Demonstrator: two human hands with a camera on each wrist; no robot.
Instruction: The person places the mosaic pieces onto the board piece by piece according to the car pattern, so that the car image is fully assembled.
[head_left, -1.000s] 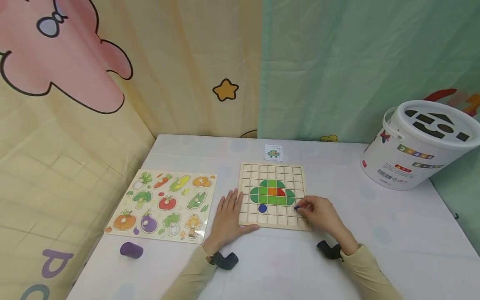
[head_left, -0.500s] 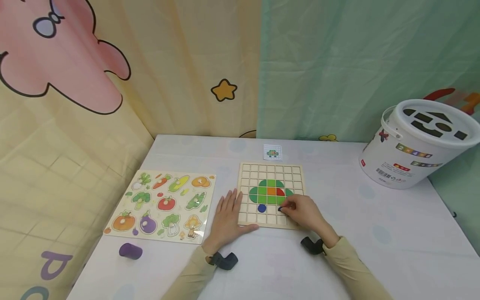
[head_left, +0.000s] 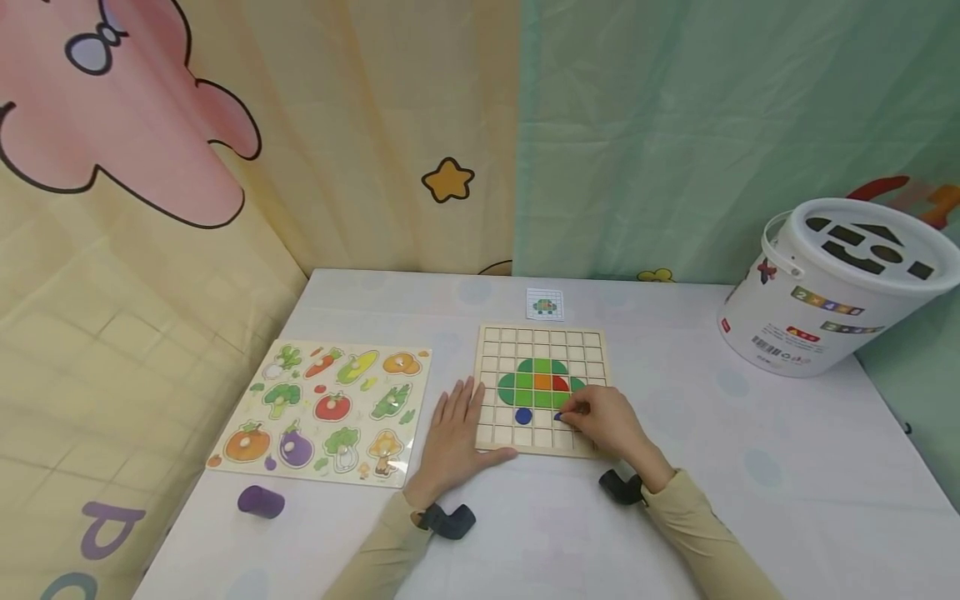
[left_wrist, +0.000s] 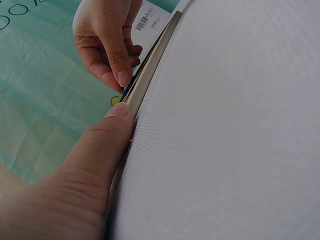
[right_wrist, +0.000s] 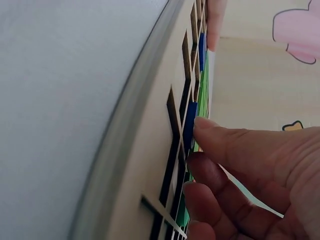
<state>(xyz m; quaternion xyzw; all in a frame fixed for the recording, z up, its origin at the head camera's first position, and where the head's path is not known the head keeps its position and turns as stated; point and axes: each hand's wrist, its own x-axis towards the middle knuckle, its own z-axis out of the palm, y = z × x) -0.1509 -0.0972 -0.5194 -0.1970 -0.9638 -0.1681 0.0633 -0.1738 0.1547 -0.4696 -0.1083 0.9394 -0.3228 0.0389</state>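
A wooden grid board lies mid-table in the head view, with green, orange and red tiles set in its cells. One blue disc sits in a cell below the green tiles. Thumb and fingertips of my right hand pinch a second blue piece at a cell further right in that row, partly covered by the fingers. My left hand rests with extended fingers along the board's left edge, its thumb against the front edge.
Behind the board lies a small pattern card. A vegetable puzzle board is at the left, with a purple cylinder in front of it. A white bucket with a shape-cut lid stands at the back right.
My right hand has moved left over the board, bringing the blue piece from the right edge to its present cell. In the last half second it has barely shifted. The left hand stays put.
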